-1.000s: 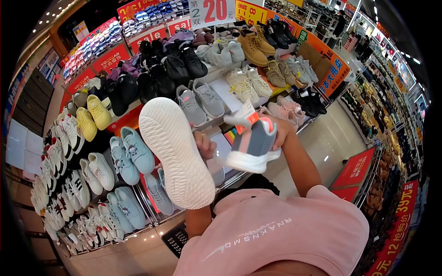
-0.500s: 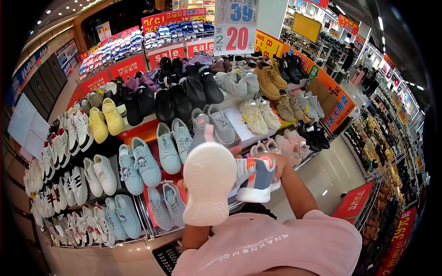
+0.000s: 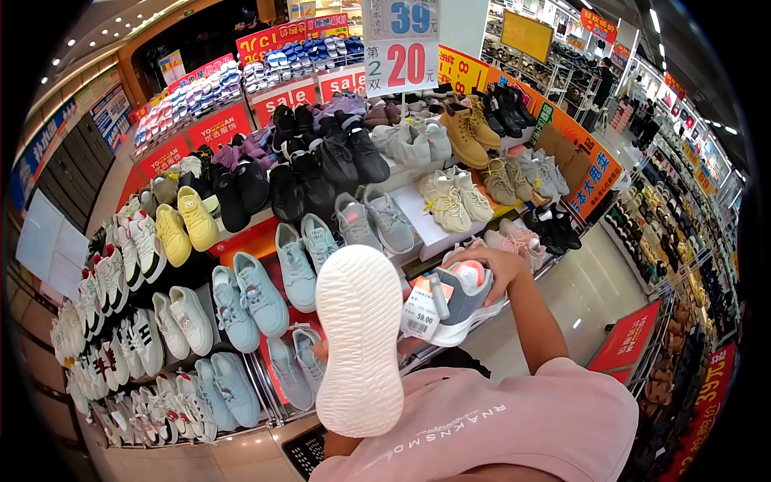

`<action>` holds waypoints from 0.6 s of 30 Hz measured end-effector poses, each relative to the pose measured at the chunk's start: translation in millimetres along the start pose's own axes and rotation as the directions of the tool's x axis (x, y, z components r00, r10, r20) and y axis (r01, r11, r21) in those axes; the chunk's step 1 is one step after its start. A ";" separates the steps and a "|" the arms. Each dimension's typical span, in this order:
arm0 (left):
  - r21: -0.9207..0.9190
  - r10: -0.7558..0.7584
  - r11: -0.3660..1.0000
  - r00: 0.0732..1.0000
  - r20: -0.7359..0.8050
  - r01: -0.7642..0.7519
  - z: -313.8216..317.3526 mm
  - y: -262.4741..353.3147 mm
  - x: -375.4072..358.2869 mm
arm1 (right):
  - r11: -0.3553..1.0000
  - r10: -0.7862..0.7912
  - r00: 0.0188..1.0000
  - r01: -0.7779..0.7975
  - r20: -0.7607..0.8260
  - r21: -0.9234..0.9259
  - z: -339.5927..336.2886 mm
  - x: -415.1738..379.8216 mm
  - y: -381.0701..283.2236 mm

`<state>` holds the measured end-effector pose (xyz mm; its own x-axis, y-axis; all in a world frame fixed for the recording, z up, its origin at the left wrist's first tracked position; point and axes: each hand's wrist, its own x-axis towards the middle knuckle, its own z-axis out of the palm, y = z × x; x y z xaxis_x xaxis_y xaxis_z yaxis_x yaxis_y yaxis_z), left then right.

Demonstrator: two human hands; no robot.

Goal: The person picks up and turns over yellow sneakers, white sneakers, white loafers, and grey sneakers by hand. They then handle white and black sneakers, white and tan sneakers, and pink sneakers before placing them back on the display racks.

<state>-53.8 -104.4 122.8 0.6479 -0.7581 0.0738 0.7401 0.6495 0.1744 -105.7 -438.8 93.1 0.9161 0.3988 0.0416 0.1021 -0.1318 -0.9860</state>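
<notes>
A shoe with a white ridged sole (image 3: pixel 359 341) is held up in my left hand (image 3: pixel 320 351), its sole facing me. The shoe hides most of that hand; only some fingertips show at its edges. On the right, my right hand (image 3: pixel 502 271) grips a grey shoe (image 3: pixel 462 293) with a white sole and a pink-orange inside. A white price tag (image 3: pixel 421 315) reading 59.00 hangs at this shoe's heel, between the two shoes.
Tiered shelves hold rows of pale blue shoes (image 3: pixel 261 296), black shoes (image 3: pixel 287 193), yellow shoes (image 3: pixel 197 218) and tan boots (image 3: pixel 463 135). A price sign (image 3: pixel 402 46) stands above them. Shoe racks (image 3: pixel 666 217) line the right side. A person (image 3: pixel 603 83) stands far back.
The left shoe has turned so its sole faces me more fully, and it sits lower. The grey shoe has tilted, and its price tag now faces me. The view has shifted slightly.
</notes>
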 end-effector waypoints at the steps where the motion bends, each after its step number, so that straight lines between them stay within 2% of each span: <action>1: -0.005 -0.002 1.000 1.000 -0.012 0.002 0.1 -0.5 -4.3 | 1.000 0.008 1.000 -0.008 0.004 -0.014 0.4 0.2 -4.8; 5: -0.013 0.027 1.000 0.997 -0.070 -0.028 -6.7 -6.6 -16.1 | 0.997 0.025 1.000 -0.026 -0.017 -0.073 3.1 -1.6 -14.0; 9: 0.002 0.112 0.994 0.984 -0.137 -0.113 -20.2 -13.9 -5.6 | 0.998 0.056 0.991 -0.060 -0.126 -0.029 12.5 -5.1 -10.0; 10: 0.076 0.100 0.992 0.995 -0.029 -0.098 -28.1 -10.9 -2.8 | 0.997 0.055 0.987 -0.062 -0.151 -0.041 15.3 -5.0 -8.3; 12: 0.079 0.077 0.994 0.996 0.037 -0.079 -36.0 -7.9 -1.4 | 0.998 0.060 0.974 -0.063 -0.218 -0.011 26.3 -6.4 -4.5; 16: 0.043 -0.087 0.995 0.996 0.012 0.087 -26.4 0.4 -3.3 | 0.997 0.080 0.840 -0.080 -0.537 0.022 45.7 -9.3 7.0; 17: 0.016 -0.138 0.990 0.990 -0.003 0.138 -20.2 1.1 -4.2 | 0.994 0.087 0.791 -0.032 -0.606 0.102 49.4 -7.6 9.7; 18: 0.016 -0.109 0.994 0.994 -0.003 0.109 -22.9 -2.3 -4.2 | 0.984 0.102 0.735 0.024 -0.671 0.175 53.6 -5.8 13.1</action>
<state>-54.1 -101.4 99.5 0.5636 -0.8244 0.0511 0.8035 0.5616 0.1975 -130.5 -394.2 71.2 0.9435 -0.3292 0.0387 0.0545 0.0390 -0.9977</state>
